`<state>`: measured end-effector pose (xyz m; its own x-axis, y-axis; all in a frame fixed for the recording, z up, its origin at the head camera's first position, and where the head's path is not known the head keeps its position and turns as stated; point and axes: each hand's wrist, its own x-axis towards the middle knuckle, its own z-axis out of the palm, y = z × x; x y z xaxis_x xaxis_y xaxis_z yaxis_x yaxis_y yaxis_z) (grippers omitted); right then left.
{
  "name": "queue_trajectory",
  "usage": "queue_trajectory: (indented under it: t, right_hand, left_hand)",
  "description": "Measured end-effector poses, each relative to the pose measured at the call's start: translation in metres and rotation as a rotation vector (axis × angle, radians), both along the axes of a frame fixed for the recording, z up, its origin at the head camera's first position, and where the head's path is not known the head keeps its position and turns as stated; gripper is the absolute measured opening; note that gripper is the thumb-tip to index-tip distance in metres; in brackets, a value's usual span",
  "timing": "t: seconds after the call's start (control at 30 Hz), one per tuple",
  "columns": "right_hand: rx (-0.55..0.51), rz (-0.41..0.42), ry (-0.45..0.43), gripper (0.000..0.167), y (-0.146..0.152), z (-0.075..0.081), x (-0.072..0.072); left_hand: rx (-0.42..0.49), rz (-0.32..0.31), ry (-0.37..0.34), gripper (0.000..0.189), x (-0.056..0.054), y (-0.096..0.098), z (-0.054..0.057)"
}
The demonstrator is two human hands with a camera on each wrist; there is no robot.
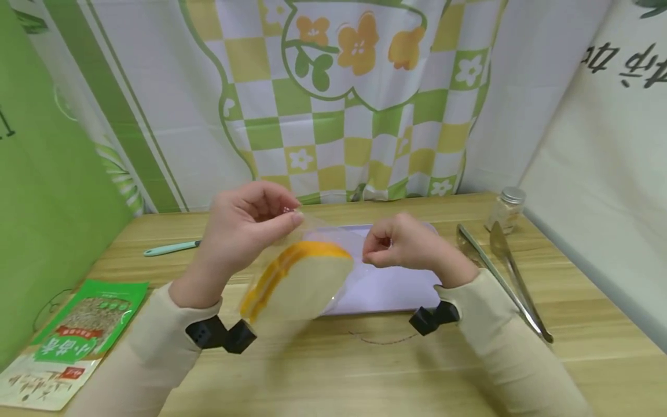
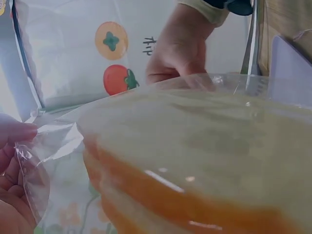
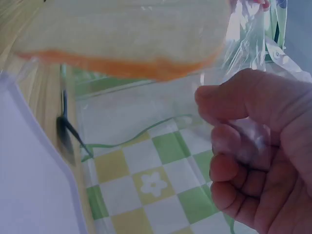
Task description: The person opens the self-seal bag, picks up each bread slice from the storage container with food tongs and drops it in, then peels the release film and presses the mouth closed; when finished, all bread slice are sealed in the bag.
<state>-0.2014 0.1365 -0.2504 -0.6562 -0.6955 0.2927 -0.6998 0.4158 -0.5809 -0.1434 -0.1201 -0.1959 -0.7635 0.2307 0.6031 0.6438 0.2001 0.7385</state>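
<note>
Bread slices (image 1: 307,284) with orange-brown crusts hang in a clear plastic bag (image 2: 53,141) above the table, slightly blurred in the head view. My left hand (image 1: 250,231) pinches the bag's upper left edge between thumb and curled fingers. On the other side, my right hand (image 1: 403,249) holds the bag's right edge, its fingers curled in. Clear film shows by the right hand's fingers (image 3: 226,168) in the right wrist view. Behind the bag lies a pale lilac tray (image 1: 396,289), partly covered by the bag and right hand.
A green seed packet (image 1: 88,324) lies at the left, near a teal handle (image 1: 169,248). Metal tongs (image 1: 513,278) rest at the right beside a glass jar (image 1: 506,211) with a silver lid. A thin reddish strip (image 1: 383,343) lies in front of the tray. Printed cloths hang behind.
</note>
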Motion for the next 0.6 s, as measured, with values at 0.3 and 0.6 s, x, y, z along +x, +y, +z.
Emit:
queue_trajectory:
  t: [0.3, 0.6]
  right_hand:
    - [-0.292, 0.017, 0.067, 0.011, 0.016, -0.018, -0.004]
    - [-0.714, 0.011, -0.001, 0.015, 0.010, -0.031, -0.009]
  left_hand:
    - [0.014, 0.089, 0.017, 0.009, 0.005, -0.021, -0.009]
    - [-0.092, 0.236, 0.014, 0.019, 0.002, -0.036, -0.035]
